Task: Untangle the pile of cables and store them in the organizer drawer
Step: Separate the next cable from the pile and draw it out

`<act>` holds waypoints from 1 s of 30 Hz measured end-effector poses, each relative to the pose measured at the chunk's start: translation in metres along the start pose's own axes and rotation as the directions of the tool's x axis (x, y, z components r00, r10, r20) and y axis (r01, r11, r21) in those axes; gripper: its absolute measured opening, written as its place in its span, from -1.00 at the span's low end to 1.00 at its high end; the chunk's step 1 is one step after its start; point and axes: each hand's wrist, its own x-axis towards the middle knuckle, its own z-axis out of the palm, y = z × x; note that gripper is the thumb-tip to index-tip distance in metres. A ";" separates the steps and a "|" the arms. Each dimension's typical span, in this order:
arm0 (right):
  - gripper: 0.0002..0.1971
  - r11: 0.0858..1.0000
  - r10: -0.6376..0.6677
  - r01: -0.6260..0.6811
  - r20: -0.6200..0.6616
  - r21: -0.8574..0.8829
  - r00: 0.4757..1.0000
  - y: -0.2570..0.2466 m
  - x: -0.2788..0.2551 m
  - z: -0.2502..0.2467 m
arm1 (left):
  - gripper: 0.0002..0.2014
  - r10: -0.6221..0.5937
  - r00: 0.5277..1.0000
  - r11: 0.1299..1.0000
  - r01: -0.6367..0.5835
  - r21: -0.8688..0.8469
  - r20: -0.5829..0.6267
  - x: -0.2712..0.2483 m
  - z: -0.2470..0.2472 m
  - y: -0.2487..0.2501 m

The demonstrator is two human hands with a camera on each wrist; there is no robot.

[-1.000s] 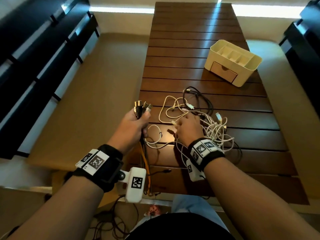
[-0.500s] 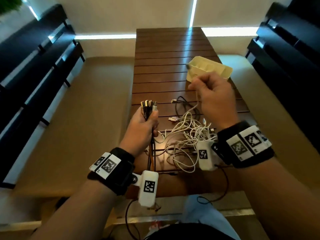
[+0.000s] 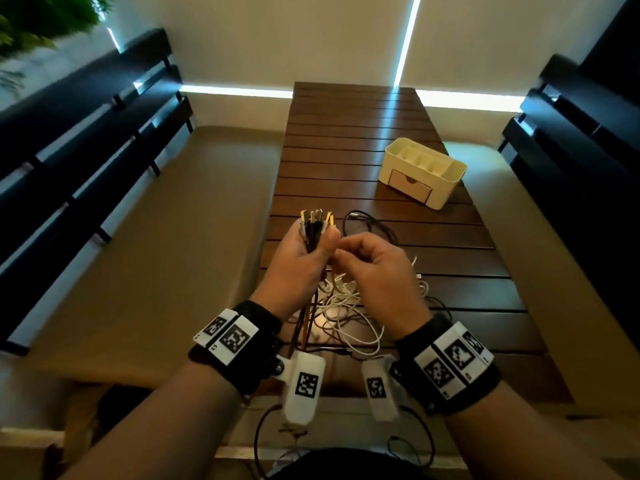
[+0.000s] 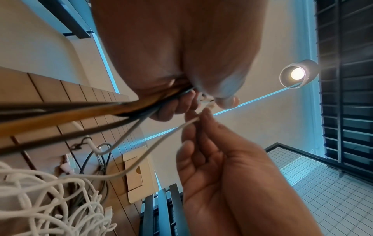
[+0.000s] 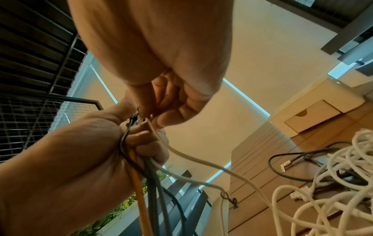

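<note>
1. White and black straps with printed square markers wrap both wrists (image 3: 228, 341) nearest the viewer, each carrying a small white camera block.
2. The left hand (image 3: 299, 268) is raised over the near end of the worktop (image 3: 363, 133), fingers curled tight round a bundle of cables (image 3: 313, 230): black, grey and orange cords hang down from the fist, and their metal plugs stick up above it.
3. The right hand (image 3: 377, 271) sits just beside the left, its thumb and fingertips (image 5: 161, 121) pinching the end of a thin white cable (image 5: 201, 161) right against the bundle; that cable trails down to the heap below.
4. Under and just beyond the hands lies the pile of cables (image 3: 346, 313), mostly white loops knotted together on the dark slatted wood, with a black cable (image 3: 370, 226) curling out on its far side.
5. Farther off, toward the right edge, stands the cream organizer (image 3: 424, 171), open compartments on top, its small drawer (image 3: 410, 187) shut, well apart from the pile.
</note>
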 end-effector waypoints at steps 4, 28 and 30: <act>-0.89 0.995 -0.089 0.090 0.035 -0.036 0.995 -0.005 0.000 -0.014 | -0.68 -0.024 0.999 0.994 0.020 -0.108 -0.035 -0.005 0.015 0.002; -0.83 0.975 0.081 -0.018 0.279 -0.222 0.957 0.058 -0.003 -0.053 | -0.65 0.067 0.983 0.943 -0.118 -0.312 -0.168 0.003 0.009 0.038; -0.82 0.966 0.152 -0.092 0.243 -0.241 0.958 0.071 -0.002 -0.066 | -0.66 0.069 0.978 0.943 -0.129 -0.307 -0.199 0.003 -0.002 0.043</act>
